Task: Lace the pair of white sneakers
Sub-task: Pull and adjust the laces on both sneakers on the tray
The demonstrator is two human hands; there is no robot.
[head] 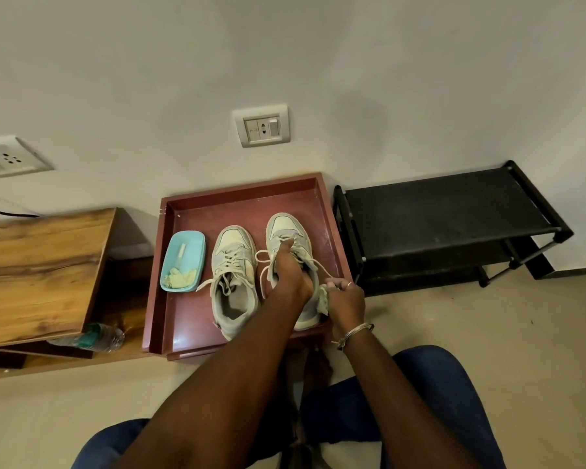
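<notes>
In the red tray [183,319], the left sneaker [232,265] and right sneaker [286,226] stand side by side. The left hand [286,269] rests on the right sneaker's tongue, its grip unclear; the right hand [345,297] pinches a lace [322,270].

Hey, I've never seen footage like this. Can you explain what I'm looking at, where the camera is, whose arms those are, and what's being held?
There is no machine here. A single camera worn on a person's head looks down at their own two arms. A red-brown tray by the wall holds two white sneakers and a light blue container with a yellowish cloth in it. The left sneaker is laced, its ends loose. The left hand rests on the laces of the right sneaker; I cannot tell whether it pinches one. The right hand pinches a lace end stretched out sideways. A black shoe rack stands to the right.
</notes>
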